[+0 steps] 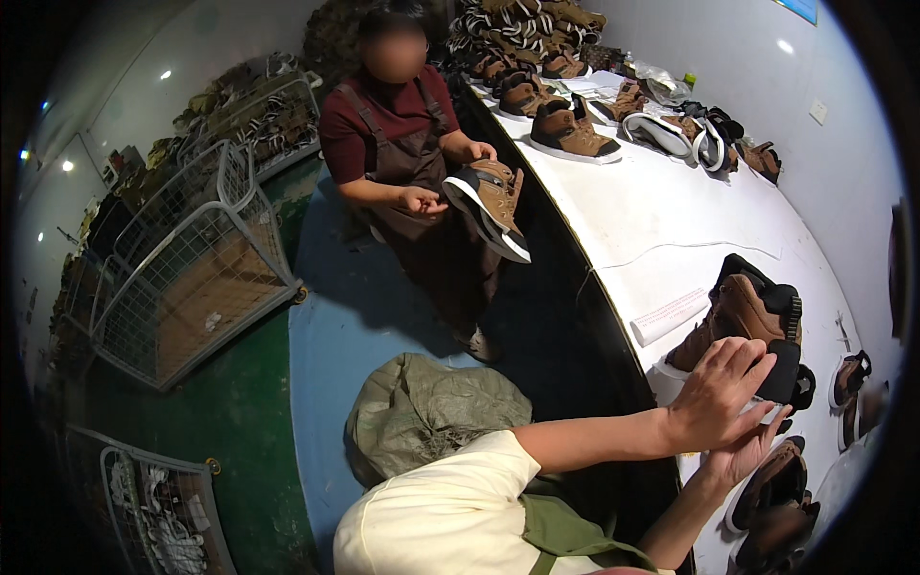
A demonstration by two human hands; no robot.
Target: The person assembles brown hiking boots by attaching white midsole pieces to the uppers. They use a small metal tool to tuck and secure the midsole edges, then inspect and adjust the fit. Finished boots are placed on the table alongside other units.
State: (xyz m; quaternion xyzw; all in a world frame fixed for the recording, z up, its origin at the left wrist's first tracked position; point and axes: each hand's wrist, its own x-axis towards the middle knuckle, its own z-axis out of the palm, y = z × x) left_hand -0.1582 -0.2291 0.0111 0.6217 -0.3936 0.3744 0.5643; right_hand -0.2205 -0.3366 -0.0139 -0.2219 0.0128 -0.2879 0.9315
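Though faint, red print (670, 313) beside shoe (747, 309)

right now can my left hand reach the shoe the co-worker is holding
Probably not: the co-worker holds that brown shoe well beyond your left hand, which is over the white table.

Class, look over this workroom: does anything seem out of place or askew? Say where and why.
Mildly, yes: far along the table, a tipped shoe lies on its side, unlike the upright shoe nearby. A crumpled sack is also bunched up low beside the table. No clear spill or damage shows.
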